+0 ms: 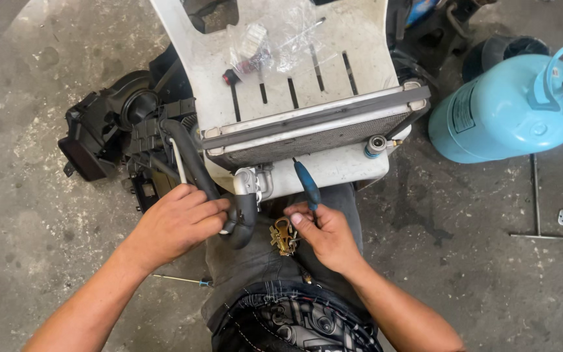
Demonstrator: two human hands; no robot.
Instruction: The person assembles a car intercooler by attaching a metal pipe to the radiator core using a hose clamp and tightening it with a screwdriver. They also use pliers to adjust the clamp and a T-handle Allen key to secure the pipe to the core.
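Overhead view of a seated person working on a finned radiator-like core (314, 133) that rests across a white plastic chair (340, 49), just beyond the knees. The core lies edge-on toward the person, which appears to bring its pipe end (255, 184) within easy reach of both hands.

The left hand (178, 221) comes in from the near left, wrist straight, knuckles up. Its fingers (211, 210) are wrapped fully closed around a black rubber hose (193, 160), close to where the hose bends into the metal pipe end, seemingly to steady that joint.

The right hand (328, 236) comes in from the near right. Thumb and forefinger pinch shut on a blue-handled screwdriver (307, 186), held steeply with the shaft aimed away toward the near edge of the core. A brass fitting (284, 236) sits in the lap between the two hands, touching or just beside the right thumb.

A black housing (109, 124) lies on the concrete floor (34, 215) at the left. A light blue gas cylinder (503, 107) lies on its side at the far right. A clear plastic bag (275, 42) of small parts rests on the chair. A thin rod (180, 280) lies on the floor under the left forearm.
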